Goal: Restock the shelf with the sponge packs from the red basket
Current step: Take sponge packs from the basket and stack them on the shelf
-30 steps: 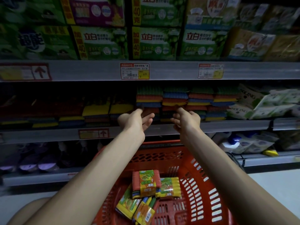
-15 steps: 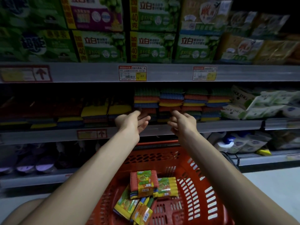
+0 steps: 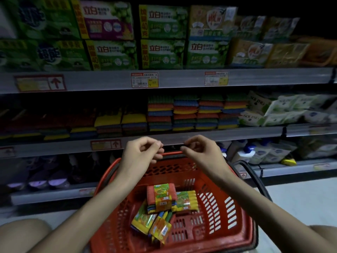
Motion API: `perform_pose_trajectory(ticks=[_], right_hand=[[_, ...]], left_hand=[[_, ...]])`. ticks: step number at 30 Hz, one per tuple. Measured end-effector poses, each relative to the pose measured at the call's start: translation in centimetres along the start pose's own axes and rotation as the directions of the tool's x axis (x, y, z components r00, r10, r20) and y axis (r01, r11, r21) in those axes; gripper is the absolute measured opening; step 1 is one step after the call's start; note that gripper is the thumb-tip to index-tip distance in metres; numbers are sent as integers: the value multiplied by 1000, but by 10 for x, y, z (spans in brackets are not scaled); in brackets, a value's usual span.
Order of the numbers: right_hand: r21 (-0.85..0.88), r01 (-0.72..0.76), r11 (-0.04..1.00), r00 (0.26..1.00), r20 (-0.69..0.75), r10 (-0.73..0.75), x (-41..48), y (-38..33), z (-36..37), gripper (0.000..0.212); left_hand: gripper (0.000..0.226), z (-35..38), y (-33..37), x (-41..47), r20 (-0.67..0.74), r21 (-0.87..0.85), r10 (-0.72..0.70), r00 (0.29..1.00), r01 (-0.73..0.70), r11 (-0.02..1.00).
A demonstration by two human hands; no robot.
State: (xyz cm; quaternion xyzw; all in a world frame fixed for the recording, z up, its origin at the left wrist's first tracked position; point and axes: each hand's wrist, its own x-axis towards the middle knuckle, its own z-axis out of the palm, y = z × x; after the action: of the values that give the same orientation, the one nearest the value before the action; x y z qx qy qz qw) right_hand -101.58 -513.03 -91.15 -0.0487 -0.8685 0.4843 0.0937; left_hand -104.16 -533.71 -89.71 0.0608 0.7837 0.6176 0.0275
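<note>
Both hands hover empty in the middle of the frame, just above the far rim of the red basket [image 3: 107, 172]. The left hand [image 3: 141, 154] and the right hand [image 3: 202, 152] each have their fingers loosely curled and hold nothing. The sponge packs [image 3: 160, 212] lie in a loose heap on the basket floor at lower centre, about four of them. One orange-sided pack [image 3: 161, 198] sits on top with its label up, and a yellow pack [image 3: 186, 200] lies just beside it to the right. On the shelf [image 3: 237, 133] across the middle of the frame, stacked sponges [image 3: 191, 112] stand in rows, with lower piles toward the left.

By their look, the packs should be light and soft, giving under a hard pinch, and the glossy film wrap may slip. A broad hold across the two long sides, thumb against fingers, seems safest, and the top pack is free to lift first. Being flexible, a pack probably wants laying flat on a stack, not pushing in by one corner
</note>
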Motion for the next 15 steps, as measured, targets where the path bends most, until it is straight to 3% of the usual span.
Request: perform_pose_trajectory(ticks=[4,7,10,15], right_hand=[[-368,170,914,982,142,-126,-24,34,1,33],[-574,284,768,950,279,-143,-42,70,4,33],[-699,314,642,914,407,-4,-58,100,7,35],[-727,216,651,858,459,229,-70,131,15,47]], left_hand=[[11,-11,-26,-15,112,344,132,985,-163,925],[11,-20,-49,-19,210,625,181,961,-274,731],[31,-29,-76,-21,309,838,86,947,-314,446],[44,-42,-119,-28,350,919,-77,934,-326,221]])
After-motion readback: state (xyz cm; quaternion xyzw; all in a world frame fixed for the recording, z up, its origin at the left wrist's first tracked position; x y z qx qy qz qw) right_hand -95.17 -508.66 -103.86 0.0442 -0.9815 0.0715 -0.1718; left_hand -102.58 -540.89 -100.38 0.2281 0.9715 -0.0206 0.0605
